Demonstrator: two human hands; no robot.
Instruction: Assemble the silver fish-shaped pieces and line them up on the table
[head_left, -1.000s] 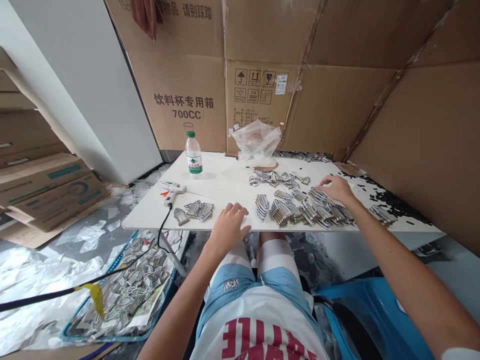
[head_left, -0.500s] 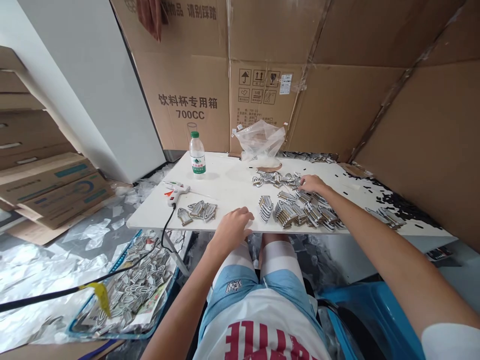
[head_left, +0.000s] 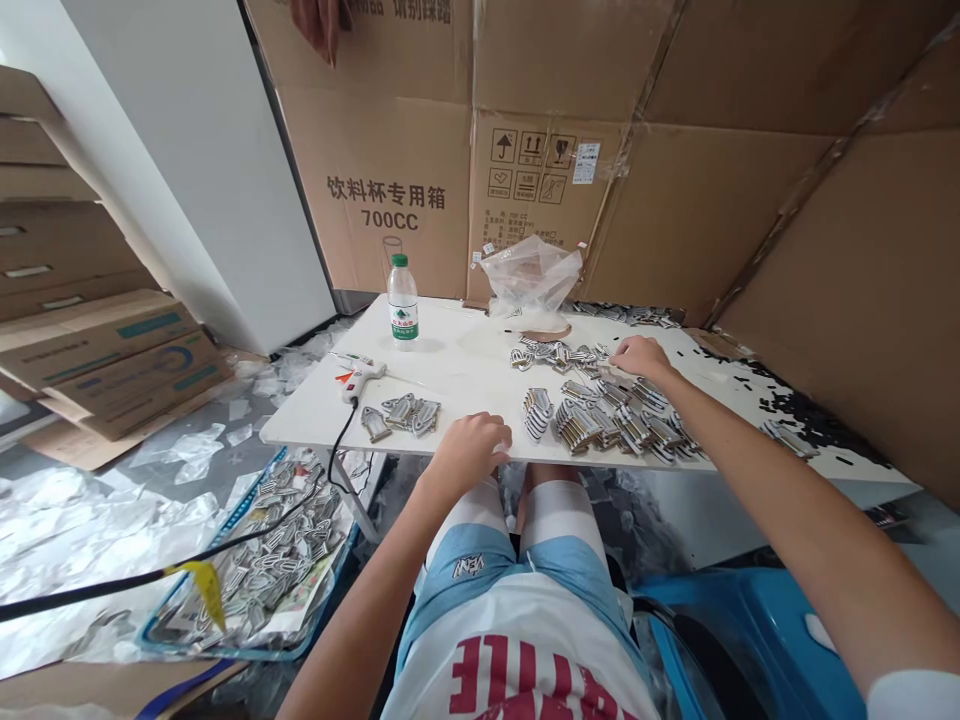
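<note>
My left hand [head_left: 474, 443] hovers at the table's front edge, fingers loosely bent and thumb apart, with nothing visible in it. My right hand [head_left: 643, 358] reaches over the far side of the metal-edged, striped pieces, its fingers drawn together and pointing down; what they pinch, if anything, is too small to make out. Just left of it lies a loose cluster of the small grey-white pieces [head_left: 551, 354]. Nearer me are a larger heap of these pieces [head_left: 604, 425] and a neat leaning stack [head_left: 537, 414]. A smaller group of pieces [head_left: 401, 414] lies left of my left hand.
On the white table [head_left: 465, 370] are a glue gun [head_left: 362, 378], a green-capped bottle [head_left: 403, 305] and a clear plastic bag [head_left: 532, 275]. Black bits [head_left: 817, 425] lie scattered at right. A blue basket [head_left: 150, 632] of pieces stands lower left; cardboard [head_left: 397, 140] walls the back.
My right hand has shifted slightly away and to the right over the pieces. My left hand stays almost in place. The whole view has shifted a little.
</note>
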